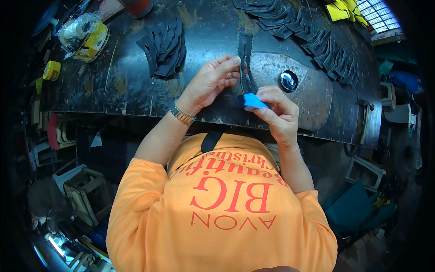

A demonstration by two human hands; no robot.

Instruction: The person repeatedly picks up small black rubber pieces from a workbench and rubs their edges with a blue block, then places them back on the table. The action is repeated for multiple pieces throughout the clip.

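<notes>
Head view: left fingers (pixel 229 68) pinch black strip (pixel 245 59), right fingers (pixel 272 102) grip blue cloth (pixel 253 101), near shut round tin (pixel 288 80).

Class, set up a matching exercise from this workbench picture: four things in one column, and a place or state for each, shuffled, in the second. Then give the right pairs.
Things
1. Blue piece
2. Black strip
3. Round shiny lid
4. Yellow tape roll

Places or states
A. Lies on the bench to the right of the hands
B. Pinched in the right hand
C. Held at its edge by the left hand
D. Sits at the far left of the bench, partly under clear plastic

Pairs: 1-B, 2-C, 3-A, 4-D
</notes>
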